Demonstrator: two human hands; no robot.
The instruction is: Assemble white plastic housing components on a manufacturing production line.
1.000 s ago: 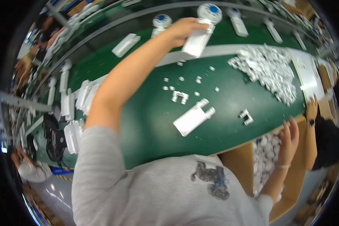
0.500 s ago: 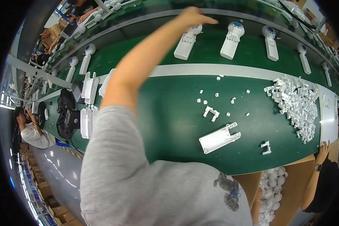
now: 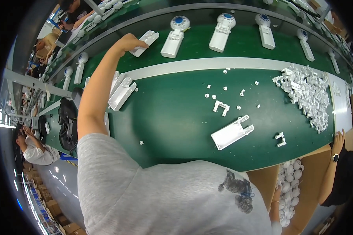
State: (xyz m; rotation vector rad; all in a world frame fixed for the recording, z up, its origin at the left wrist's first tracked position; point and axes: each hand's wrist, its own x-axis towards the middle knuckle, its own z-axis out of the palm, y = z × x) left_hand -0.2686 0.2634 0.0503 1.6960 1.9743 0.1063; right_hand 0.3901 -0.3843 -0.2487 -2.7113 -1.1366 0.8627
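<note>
Nearest, lower right: right hand (image 3: 277,194) down inside a cardboard box (image 3: 313,176), beside white balls (image 3: 289,188). Mostly hidden; cannot tell how far open, nor whether holding anything. At right end of the green desk (image 3: 172,125): co-worker's hand (image 3: 338,141), watch on wrist.

On near part of desk: white housing (image 3: 229,135) lying aslant, two prongs pointing up and right; small U-shaped bracket (image 3: 280,139) to its right. Farther on: second bracket (image 3: 222,107), scattered small white pieces (image 3: 225,88), large heap of white parts (image 3: 304,94) at right. At left, partly behind the forearm: open white trough (image 3: 122,94) beside others alike.

Beyond the pale rail (image 3: 208,63), on a green lane: white shell (image 3: 150,37), slanting, long and open-topped. Left hand (image 3: 128,42) over its near end, fingers (image 3: 142,44) bent, little spread, touching the shell. Thumb side unclear; cannot tell whether closed on it or merely resting. To its right, well apart from the fingers: row of white assemblies (image 3: 172,41), some with blue-centred round heads.

Handling, by judgement: light, stiff, thin-walled plastic; smooth, perhaps slippery. Best held across both long side walls, near mid-length; thin rims probably easiest to chip, so no hard pinching there.
</note>
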